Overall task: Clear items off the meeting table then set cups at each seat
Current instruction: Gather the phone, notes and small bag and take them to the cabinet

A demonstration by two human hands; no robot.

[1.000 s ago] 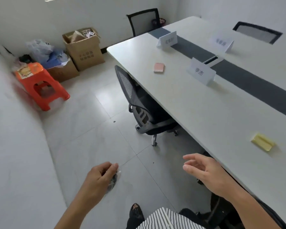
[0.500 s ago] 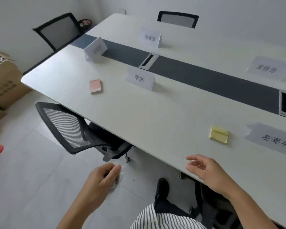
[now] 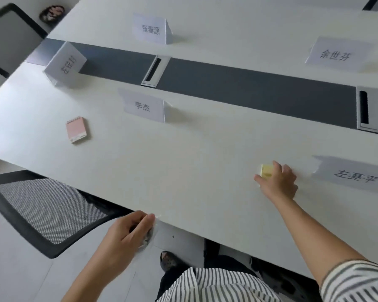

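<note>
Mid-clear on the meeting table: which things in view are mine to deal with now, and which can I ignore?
For the job:
- yellow sticky pad, right hand closing on it
- pink notepad, loose on the table
- small clear wrapper in the left hand, contents unclear

Just lying about:
- name cards
- cable ports
- mesh chair

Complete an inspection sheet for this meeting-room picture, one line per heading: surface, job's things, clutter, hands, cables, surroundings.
Surface: long white meeting table with a dark grey centre strip.
Job's things: yellow sticky-note pad under the right hand; pink spiral notepad lying apart at left; no cups seen.
Clutter: folded white paper name cards.
Hands: right hand with fingers closing around the yellow pad; left hand closed on a small crumpled item, unclear what.
Cables: nothing seen; two metal cable ports.
Surroundings: black mesh office chair, grey tiled floor.
</note>
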